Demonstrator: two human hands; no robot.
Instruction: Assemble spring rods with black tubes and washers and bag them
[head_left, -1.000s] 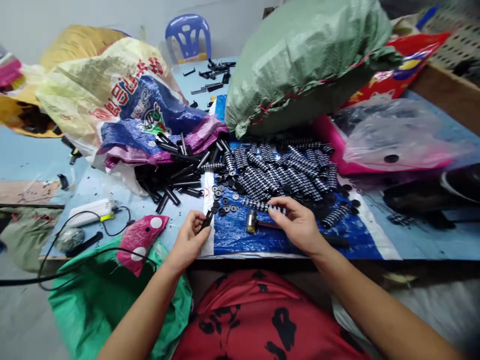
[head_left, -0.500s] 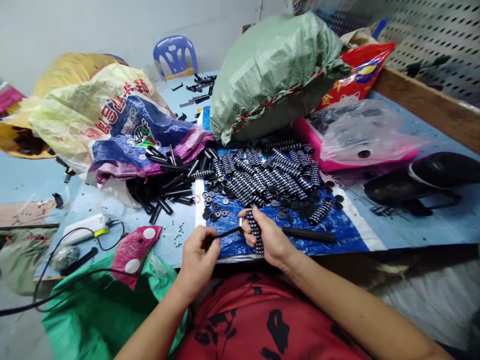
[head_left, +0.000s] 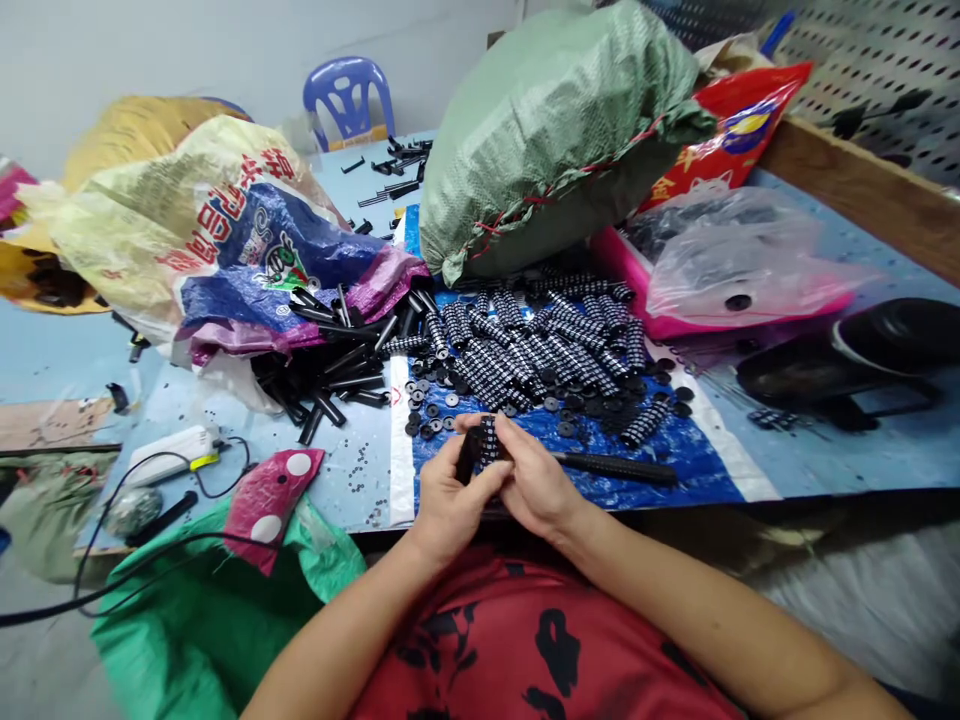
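Because the bulging green sack leans over the pile of checkered cylinders, the largest risk seems to be a slump: if its weight shifts, it could push the pile forward across the blue sheet. The printed bag gapes towards a heap of black tubes, and a tug on its loose plastic might send some sliding among the cylinders. Below the table's front edge, at the left, lies an open green bag, where a part dropped on that side could be lost from sight. A dark handle lies on the sheet just behind the right hand, so a careless swing of that wrist could knock it aside; its near end is hidden. The left hand and right hand meet in front of the sheet, near the table's edge, with fingers curled closely: the right appears closed on a checkered piece, the left on a dark part beside it. How the two pieces meet is covered by the fingers, so if they are misaligned, pressing could make one skid out of the grip. Smallest of all, the loose discs could scatter if a hand brushes them.
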